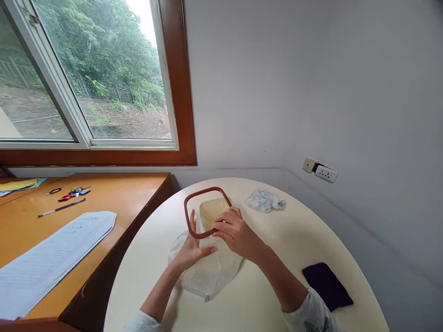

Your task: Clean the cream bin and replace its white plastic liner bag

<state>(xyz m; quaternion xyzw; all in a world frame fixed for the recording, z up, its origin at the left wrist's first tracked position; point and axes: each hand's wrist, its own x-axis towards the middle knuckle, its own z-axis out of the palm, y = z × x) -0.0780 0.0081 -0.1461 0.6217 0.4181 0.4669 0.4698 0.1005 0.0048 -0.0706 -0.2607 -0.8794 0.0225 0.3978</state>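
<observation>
A translucent, round-cornered container [212, 213] with a reddish-brown rim [186, 205] is held tilted above the table, its rim towards the far side. My left hand [189, 249] supports it from the left and below, with the fingers up along its side and the thumb apart. My right hand [235, 233] grips the rim at its right corner, fingers bent over the edge. Beneath both hands a clear plastic bag [214, 276] lies spread on the round cream table [145, 258]. Whether the rim is a separate piece I cannot tell.
A bunched, knotted clear plastic bag [265, 200] lies at the table's far right. Nearer me on the right is a dark purple cloth [327, 286]. The wooden desk [131, 189] at left holds papers [65, 249], a pen [61, 207] and keys [74, 193]. Walls stand behind.
</observation>
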